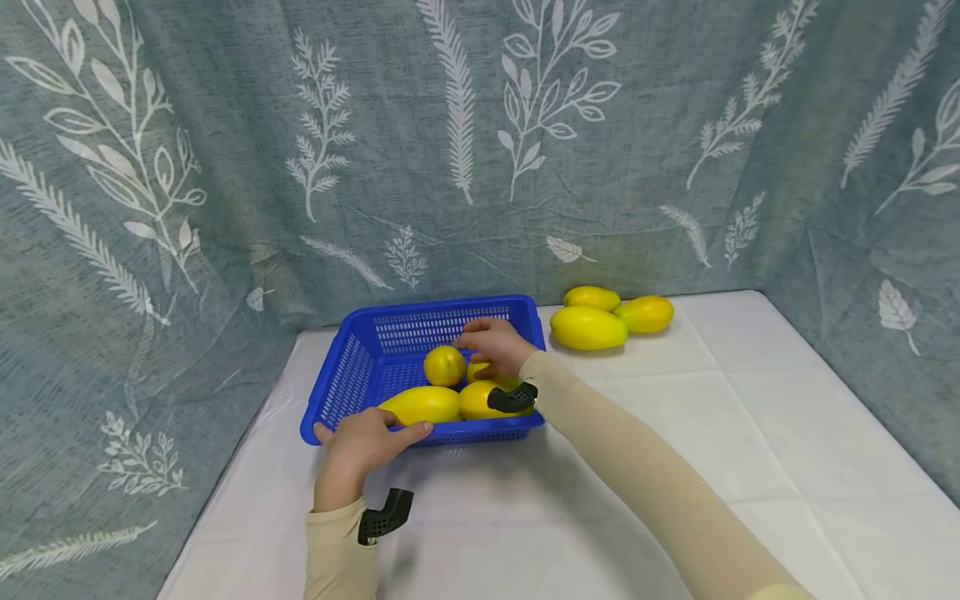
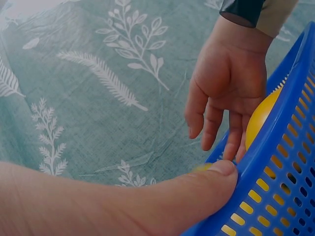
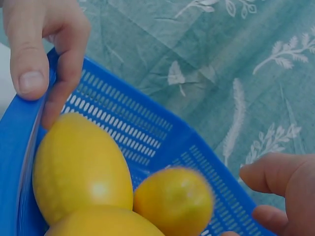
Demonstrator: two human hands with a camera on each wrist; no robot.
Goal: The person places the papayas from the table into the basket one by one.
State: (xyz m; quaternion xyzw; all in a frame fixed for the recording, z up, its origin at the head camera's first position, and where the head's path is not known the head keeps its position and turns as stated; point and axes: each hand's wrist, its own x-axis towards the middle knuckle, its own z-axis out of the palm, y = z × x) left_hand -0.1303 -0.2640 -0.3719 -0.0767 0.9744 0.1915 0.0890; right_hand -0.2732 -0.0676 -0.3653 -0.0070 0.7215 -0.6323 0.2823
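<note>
Nearest, the left hand point(image 1: 365, 445) holds the blue basket point(image 1: 480, 428) by its near rim, toward the left corner: the thumb lies outside the wall and the fingers reach inside, so this grip is closed on the rim. If it lifts or pulls on that side alone, the basket could tip or slide on the white-covered worktop point(image 1: 750, 433), and the fruit inside would likely roll.

Just inside the near wall lies a long yellow fruit point(image 1: 423, 406), close to the left hand's fingers; they could get pinched against the wall if it shifts. To its right sits a second fruit point(image 1: 475, 402), and behind them a rounder-looking one point(image 1: 445, 367). A fourth point(image 1: 477, 372) shows only partly under the right hand point(image 1: 497, 347).

That right hand hangs over the basket's right side, its grip loose, fingers apart, no fruit seen between them; whether the fingertips touch a fruit I cannot tell. A careless sweep there could knock the smooth fruit together and bruise them.

Farther off, right of the basket, three more fruits point(image 1: 588, 328) lie bunched together on the worktop. Their rounded shape suggests that a nudge to one could set the others rolling. Behind everything hangs a grey-green leaf-patterned curtain point(image 1: 660, 150).
</note>
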